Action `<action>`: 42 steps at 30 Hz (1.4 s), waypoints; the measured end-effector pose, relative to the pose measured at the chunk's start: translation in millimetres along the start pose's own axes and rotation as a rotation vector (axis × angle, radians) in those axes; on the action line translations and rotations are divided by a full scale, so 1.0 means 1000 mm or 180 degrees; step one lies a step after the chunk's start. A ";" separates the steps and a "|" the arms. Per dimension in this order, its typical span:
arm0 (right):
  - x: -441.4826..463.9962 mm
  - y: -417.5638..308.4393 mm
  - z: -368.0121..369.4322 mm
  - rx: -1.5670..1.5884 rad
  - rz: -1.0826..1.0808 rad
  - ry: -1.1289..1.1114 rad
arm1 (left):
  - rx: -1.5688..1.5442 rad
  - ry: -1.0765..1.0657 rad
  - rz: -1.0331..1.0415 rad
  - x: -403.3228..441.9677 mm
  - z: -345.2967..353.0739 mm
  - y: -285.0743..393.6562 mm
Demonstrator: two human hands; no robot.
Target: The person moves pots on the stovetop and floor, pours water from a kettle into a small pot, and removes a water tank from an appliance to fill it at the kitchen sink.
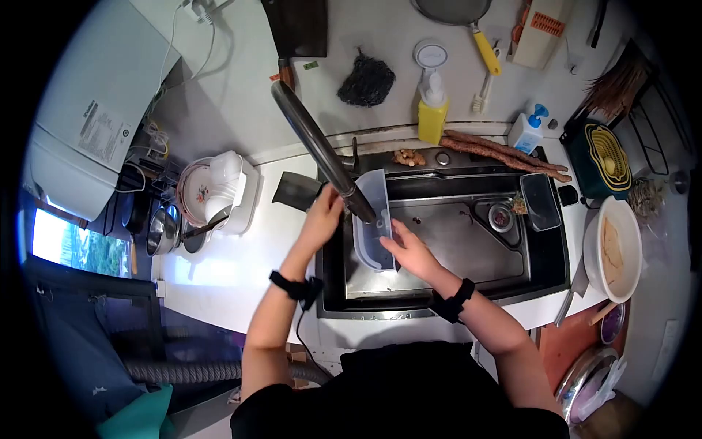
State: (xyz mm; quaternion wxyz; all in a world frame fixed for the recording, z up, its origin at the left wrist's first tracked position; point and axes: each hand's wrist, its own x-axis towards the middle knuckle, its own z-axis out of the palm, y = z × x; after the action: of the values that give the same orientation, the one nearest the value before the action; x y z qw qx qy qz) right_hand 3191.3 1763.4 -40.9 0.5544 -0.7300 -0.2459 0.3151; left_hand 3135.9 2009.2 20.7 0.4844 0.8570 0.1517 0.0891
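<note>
A translucent plastic bin (371,252) stands in the left part of the dark sink (457,252), under the tip of the faucet (318,146). My right hand (412,251) is at the bin's right side, its fingers apart and its fingertips by the wall. At the left of the faucet, my left hand (322,216) is raised beside the bin's upper left side. Its fingers are partly hidden near the faucet, so what they touch is unclear.
A white dish rack (245,201) with bowls stands left. Behind the sink are a yellow bottle (433,121), long brown roots (504,152) and ginger (409,157). A clear container (540,201) and a white bowl (612,249) are right.
</note>
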 end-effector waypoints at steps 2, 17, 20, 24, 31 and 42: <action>-0.015 -0.004 -0.006 0.0026 -0.0034 0.0041 | -0.0089 0.0006 0.0390 0.053 -0.008 -0.025; -0.045 -0.065 0.002 -0.0217 0.0690 -0.0102 | -0.1037 -0.1224 -0.0686 0.182 0.017 -0.052; -0.065 -0.066 -0.004 -0.0870 0.0416 -0.0035 | -0.1224 -0.0626 -0.0204 0.143 0.002 -0.034; -0.125 -0.071 -0.038 -0.0737 0.0620 0.0141 | -0.1584 -0.0031 0.0254 0.044 -0.043 0.017; -0.274 -0.056 -0.062 -0.1134 0.1061 0.1080 | -0.1345 -0.1075 0.0815 -0.132 -0.033 0.082; -0.475 -0.020 0.021 -0.0956 0.1782 0.2196 | -0.1432 -0.4100 -0.0228 -0.224 0.164 0.140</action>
State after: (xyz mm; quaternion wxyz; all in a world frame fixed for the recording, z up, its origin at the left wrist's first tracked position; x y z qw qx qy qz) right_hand 2852.8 1446.2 63.3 0.3857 -0.9025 0.1163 0.1524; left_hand 2999.1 1731.5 55.2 0.6471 0.6119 -0.1607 -0.4255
